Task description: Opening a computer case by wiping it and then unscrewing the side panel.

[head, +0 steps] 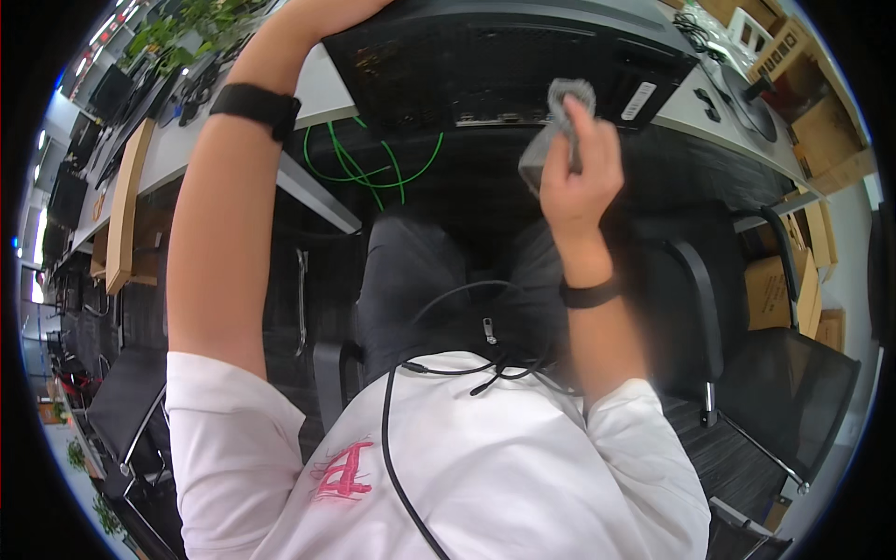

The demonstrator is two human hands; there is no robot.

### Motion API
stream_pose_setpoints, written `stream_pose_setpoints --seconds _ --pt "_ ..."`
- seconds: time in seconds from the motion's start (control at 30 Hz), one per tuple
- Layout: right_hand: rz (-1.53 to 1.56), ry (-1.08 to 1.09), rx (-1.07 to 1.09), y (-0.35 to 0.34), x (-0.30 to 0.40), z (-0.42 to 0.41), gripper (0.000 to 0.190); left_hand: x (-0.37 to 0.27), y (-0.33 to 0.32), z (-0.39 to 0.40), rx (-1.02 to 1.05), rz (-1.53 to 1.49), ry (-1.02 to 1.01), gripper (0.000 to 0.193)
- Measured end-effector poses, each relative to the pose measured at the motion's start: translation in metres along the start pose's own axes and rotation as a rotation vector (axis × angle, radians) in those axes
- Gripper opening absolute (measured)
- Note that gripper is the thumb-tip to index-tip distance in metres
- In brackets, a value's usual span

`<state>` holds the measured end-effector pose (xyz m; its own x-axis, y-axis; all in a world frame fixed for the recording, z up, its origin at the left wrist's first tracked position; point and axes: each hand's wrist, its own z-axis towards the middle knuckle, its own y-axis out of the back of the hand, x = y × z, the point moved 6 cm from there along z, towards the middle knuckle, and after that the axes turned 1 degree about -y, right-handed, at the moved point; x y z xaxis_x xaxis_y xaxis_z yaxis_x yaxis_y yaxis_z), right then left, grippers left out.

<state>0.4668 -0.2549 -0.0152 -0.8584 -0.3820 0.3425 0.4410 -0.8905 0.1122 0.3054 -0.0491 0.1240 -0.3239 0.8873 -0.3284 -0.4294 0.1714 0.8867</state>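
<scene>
A black desktop computer case [504, 63] stands on the white desk with its rear panel, ports and a label turned toward me. My right hand [584, 164] grips a grey cloth [542, 157] in front of that panel. One end of the cloth is bunched at my fingertips and the rest hangs below, slightly blurred. Up at the top edge of the view, my left hand [350, 12] lies against the upper left of the case. Its fingers are cut off by the picture's rim, so their pose is hidden.
Green cables [360, 164] dangle under the desk [323, 87]. At right on the desktop are a round black stand base [749, 105] and cardboard boxes [826, 133]. Black chairs [777, 399] stand to both sides. A black cable [392, 434] crosses my shirt.
</scene>
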Motion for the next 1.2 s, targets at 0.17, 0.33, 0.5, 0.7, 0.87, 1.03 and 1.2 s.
stream_pose_setpoints --seconds 0.17,0.33,0.5,0.7,0.87,1.03,1.2 --pt "0.062 0.192 0.094 -0.056 0.056 0.042 0.052 0.002 -0.002 -0.003 0.010 0.003 -0.053 0.049" --pt "-0.076 0.241 0.248 -0.109 0.080 0.008 0.043 0.000 0.002 -0.005 0.010 0.007 -0.060 0.048" --pt "-0.058 0.151 0.418 -0.112 0.077 -0.031 0.048 0.005 -0.002 -0.001 -0.007 -0.053 -0.049 0.049" --pt "-0.145 0.182 0.175 -0.102 0.080 0.024 0.045 0.005 0.004 -0.006 0.000 -0.043 -0.041 0.050" --pt "-0.136 0.105 0.418 -0.107 0.068 -0.032 0.050 0.003 0.002 -0.004 -0.019 0.061 0.035 0.050" --pt "0.042 0.193 0.289 -0.099 0.107 0.009 0.051 0.006 0.010 -0.013 -0.037 0.022 0.017 0.049" --pt "-0.137 0.191 0.349 -0.124 0.098 0.003 0.051 0.013 -0.003 -0.006 -0.009 -0.025 0.041 0.049"
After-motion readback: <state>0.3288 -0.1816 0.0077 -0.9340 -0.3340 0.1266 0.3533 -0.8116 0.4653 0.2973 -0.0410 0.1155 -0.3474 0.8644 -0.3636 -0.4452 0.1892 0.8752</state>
